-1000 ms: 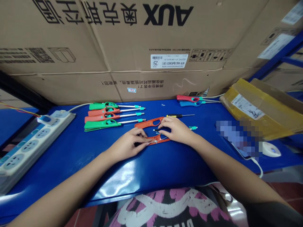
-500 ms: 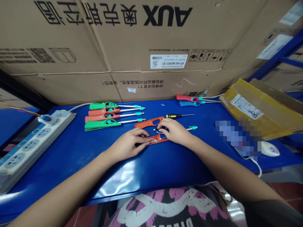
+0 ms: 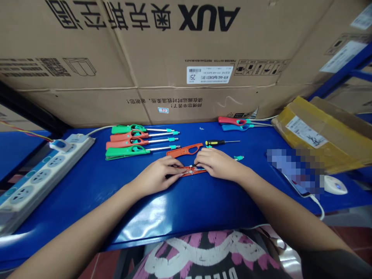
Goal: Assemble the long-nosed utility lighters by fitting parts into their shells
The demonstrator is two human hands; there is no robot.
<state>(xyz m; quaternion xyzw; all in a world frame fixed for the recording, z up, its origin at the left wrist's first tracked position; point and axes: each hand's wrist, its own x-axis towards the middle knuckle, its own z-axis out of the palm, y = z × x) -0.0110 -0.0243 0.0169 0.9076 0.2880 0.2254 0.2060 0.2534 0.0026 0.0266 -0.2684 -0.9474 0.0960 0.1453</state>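
Observation:
My left hand [image 3: 157,174] is closed on the left end of an orange lighter shell half [image 3: 190,173], which lies open side up with small parts and wires inside. My right hand [image 3: 216,162] pinches a small black piece with a whitish end [image 3: 194,166] over the shell's right part. Beyond this hand shows a teal tip [image 3: 239,158]; its rod is mostly hidden. A bit of teal [image 3: 208,147] also peeks out above the knuckles. The other orange shell half [image 3: 177,152] rests just behind, apart from both hands.
A black and yellow screwdriver [image 3: 215,142] lies behind my right hand. Several green and orange lighters [image 3: 128,152] are lined up at the left, beside a power strip [image 3: 43,170]. Red and blue lighters [image 3: 232,121], a yellow-taped box [image 3: 308,131] and a phone [image 3: 296,174] are at the right.
My right hand has lowered the black piece onto the orange shell half, and the hand has flattened toward it. The left hand keeps its hold. The view has shifted slightly.

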